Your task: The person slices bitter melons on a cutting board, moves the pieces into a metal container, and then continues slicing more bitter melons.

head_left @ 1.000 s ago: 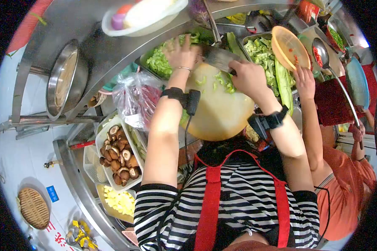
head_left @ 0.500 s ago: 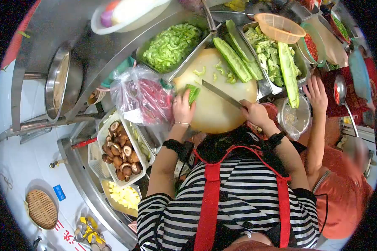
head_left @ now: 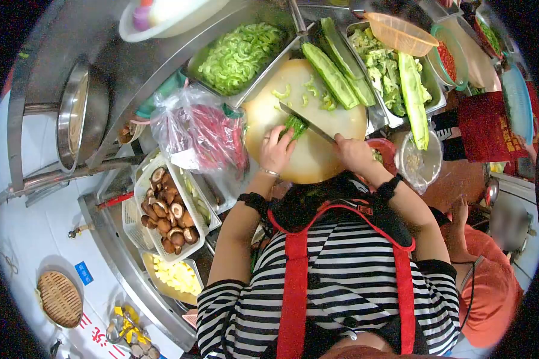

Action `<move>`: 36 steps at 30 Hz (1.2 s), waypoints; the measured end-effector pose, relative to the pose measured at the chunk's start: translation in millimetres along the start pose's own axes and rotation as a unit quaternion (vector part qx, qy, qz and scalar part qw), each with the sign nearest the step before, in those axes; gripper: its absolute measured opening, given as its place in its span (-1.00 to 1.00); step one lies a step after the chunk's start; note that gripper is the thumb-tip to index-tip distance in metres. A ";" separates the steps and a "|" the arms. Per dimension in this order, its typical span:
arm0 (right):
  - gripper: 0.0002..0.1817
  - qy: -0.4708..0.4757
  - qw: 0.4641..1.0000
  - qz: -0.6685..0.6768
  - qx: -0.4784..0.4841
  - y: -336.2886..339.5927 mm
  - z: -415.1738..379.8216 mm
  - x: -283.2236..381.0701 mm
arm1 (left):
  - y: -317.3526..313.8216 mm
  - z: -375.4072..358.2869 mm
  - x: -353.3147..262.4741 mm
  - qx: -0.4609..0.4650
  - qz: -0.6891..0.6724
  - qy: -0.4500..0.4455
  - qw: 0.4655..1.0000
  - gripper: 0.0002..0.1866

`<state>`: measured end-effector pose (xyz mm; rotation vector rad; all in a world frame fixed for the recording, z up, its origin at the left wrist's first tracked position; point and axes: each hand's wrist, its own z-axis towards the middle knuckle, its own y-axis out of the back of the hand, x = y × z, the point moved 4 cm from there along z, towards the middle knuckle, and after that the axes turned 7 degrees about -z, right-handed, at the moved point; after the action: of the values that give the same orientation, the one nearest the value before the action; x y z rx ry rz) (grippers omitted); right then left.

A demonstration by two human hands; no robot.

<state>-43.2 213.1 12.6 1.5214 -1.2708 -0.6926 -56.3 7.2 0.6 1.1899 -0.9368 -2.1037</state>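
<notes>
On the round cutting board point(head_left: 317, 161), my left hand point(head_left: 276, 151) has its fingers closed on a short piece of green gourd point(head_left: 295, 126). My right hand point(head_left: 354, 154) grips the handle of a knife point(head_left: 308, 124), whose blade lies against that piece. A few thin slices point(head_left: 310, 87) rest near the far side of the board. Long halved gourds point(head_left: 331, 75) lie at its far right edge. Beyond the board on the left, a metal tray holds sliced gourd point(head_left: 241, 60).
Bagged red vegetables point(head_left: 212, 134) lie left of the board, with a mushroom basket point(head_left: 170, 209) nearer. Another long gourd half point(head_left: 414, 102) crosses a vegetable tray on the right, beside a plastic-lined bowl point(head_left: 420, 160). A co-worker in orange point(head_left: 491, 281) is at lower right.
My left hand and the gourd piece have moved right and nearer to me, meeting the knife blade. The co-worker's hand has drawn back from the tray. A dark red garment shows more at right.
</notes>
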 end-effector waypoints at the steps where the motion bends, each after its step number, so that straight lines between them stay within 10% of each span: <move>1: -0.82 0.003 1.000 0.000 0.001 7.4 -2.7 -0.8 | 0.0 -2.2 0.2 -0.002 -0.009 0.003 1.000 -0.70; 36: -0.75 0.024 0.997 0.001 -0.077 -14.8 15.2 -5.9 | -9.8 -17.7 -13.2 0.027 0.001 0.039 0.999 -0.55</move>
<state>-52.8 213.1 -7.3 1.4018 -1.1557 -0.7316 -35.8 17.5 -7.0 1.2868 -0.9635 -2.0274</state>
